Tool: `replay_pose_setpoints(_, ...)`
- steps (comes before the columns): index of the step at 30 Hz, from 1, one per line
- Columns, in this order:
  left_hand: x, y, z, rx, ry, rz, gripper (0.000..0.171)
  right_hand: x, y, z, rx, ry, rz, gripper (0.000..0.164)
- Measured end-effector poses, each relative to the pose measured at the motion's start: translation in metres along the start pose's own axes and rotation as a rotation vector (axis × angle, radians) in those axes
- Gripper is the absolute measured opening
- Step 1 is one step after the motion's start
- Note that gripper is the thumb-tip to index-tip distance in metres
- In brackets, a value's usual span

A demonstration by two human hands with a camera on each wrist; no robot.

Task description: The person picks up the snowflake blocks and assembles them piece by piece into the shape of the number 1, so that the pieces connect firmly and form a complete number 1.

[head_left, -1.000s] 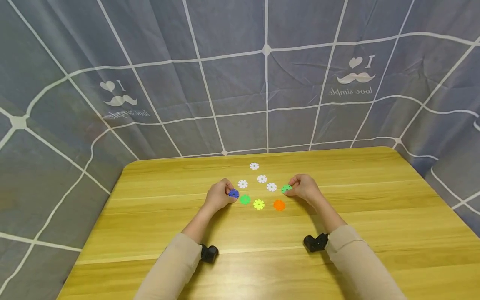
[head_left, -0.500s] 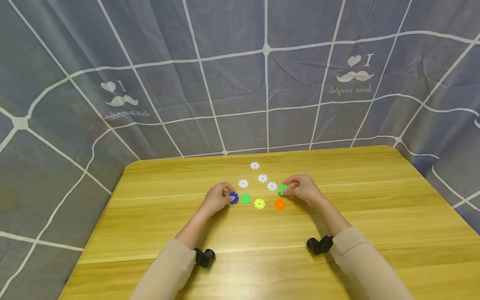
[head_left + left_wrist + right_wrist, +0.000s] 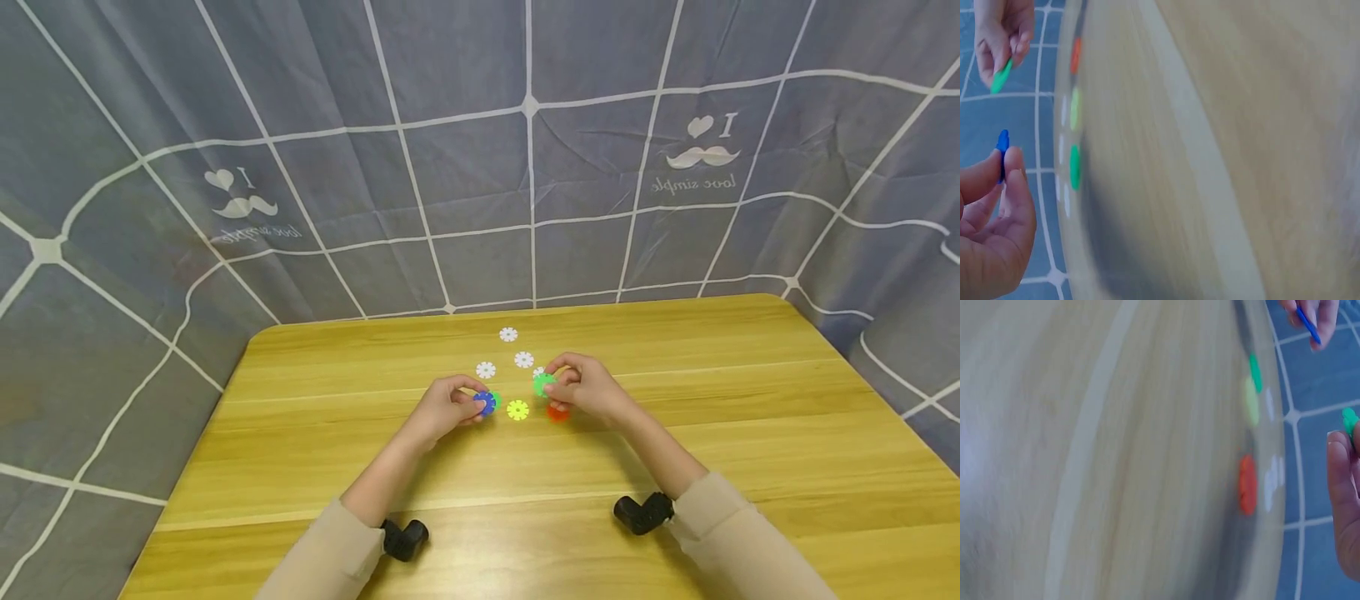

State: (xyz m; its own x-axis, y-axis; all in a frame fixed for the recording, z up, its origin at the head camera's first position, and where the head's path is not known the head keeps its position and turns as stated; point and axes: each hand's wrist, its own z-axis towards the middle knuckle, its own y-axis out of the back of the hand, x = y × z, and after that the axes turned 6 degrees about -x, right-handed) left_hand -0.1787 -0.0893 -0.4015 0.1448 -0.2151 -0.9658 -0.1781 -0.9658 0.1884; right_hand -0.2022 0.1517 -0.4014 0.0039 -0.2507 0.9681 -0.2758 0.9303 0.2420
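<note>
My left hand pinches a blue notched plastic disc between thumb and fingers, raised off the table in the left wrist view. A green notched disc is pinched by my right hand, also held above the table. The two held discs are apart, facing each other across a small gap. Below the blue disc, a second green disc lies on the table, partly hidden in the head view. A yellow disc lies between the hands. Under my right hand sits an orange disc, partly covered in the head view.
Several white discs lie farther back, among them a rearmost white disc and a left white disc. One is partly behind the held green disc. The wooden table ends at a grey curtain with white lines.
Both hands have lifted their discs from near the table and moved inward. The blue disc went right, over the lying green one; the held green disc went left.
</note>
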Motion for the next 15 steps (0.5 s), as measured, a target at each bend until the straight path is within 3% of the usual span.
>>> replay_pose_setpoints(6, -0.004, -0.008, -0.011, 0.051, 0.014, -0.092, 0.024, 0.012, -0.012, -0.011, 0.028, 0.081, 0.008, 0.018)
replay_pose_setpoints(15, -0.012, -0.015, -0.026, 0.081, 0.043, -0.147, 0.026, 0.021, -0.023, -0.024, 0.051, 0.154, 0.006, 0.015)
